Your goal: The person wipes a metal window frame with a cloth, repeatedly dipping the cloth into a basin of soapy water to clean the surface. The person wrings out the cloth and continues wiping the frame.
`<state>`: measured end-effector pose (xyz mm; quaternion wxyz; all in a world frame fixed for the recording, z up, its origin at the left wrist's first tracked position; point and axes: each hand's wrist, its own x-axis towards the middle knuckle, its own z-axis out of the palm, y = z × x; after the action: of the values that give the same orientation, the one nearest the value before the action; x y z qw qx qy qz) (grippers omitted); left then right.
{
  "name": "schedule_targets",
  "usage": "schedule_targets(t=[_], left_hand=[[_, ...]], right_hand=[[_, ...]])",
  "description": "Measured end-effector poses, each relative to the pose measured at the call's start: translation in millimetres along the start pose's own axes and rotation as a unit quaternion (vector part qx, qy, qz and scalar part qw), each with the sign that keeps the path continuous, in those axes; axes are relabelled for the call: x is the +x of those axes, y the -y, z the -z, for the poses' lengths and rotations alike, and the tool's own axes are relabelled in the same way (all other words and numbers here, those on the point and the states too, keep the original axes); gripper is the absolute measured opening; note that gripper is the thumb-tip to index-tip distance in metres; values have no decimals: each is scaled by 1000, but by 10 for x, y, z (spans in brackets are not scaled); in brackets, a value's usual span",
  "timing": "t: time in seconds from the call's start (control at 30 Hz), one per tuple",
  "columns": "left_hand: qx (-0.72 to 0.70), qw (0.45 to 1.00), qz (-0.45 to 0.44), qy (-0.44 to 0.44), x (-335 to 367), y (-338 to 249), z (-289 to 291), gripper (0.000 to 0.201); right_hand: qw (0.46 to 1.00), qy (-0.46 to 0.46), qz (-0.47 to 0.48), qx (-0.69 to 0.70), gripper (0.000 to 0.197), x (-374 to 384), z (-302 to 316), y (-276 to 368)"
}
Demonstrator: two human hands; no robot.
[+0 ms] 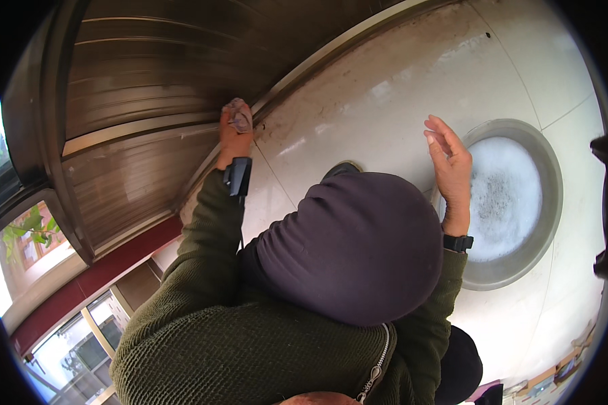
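My left hand point(234, 145) is closed on a crumpled, wet-looking greyish-pink cloth point(239, 115). It presses the cloth to the lower part of a brown metal door point(162, 74), close to where the door meets the floor. Off to the right, my right hand point(452, 165) hangs in the air with its fingers loosely bent, thumb apart, holding nothing. Beside that hand stands a round grey basin point(552, 182) of water topped with white suds point(510, 196), darker specks showing in the middle.
Pale floor tiles point(385, 108) run along the door, smeared with brown dirt near its bottom rail point(338, 40). My bent knee in dark trousers point(358, 243) rises between my arms. At the left are windows point(81, 358) and a dark red strip point(94, 283).
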<state>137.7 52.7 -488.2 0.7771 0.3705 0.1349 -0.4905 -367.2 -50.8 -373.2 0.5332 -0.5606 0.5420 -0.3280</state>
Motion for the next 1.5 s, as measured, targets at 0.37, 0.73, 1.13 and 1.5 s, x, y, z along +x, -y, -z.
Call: schedule_targets(t=[0.37,0.73,1.13,1.5], left_hand=[[0,992,120,37,181,324,32,20],[-112,981,142,77,213,521,-391,21],[804,534,-257,54,603,559,108,53],[8,998,48,50,-437,-43,-893,23]], right_hand=[[999,-13,29,26,37,51,57,82],[999,-9,31,28,35,85,12,-29],[999,-17,34,22,35,70,18,-70],[999,-7,16,27,38,83,59,-79]])
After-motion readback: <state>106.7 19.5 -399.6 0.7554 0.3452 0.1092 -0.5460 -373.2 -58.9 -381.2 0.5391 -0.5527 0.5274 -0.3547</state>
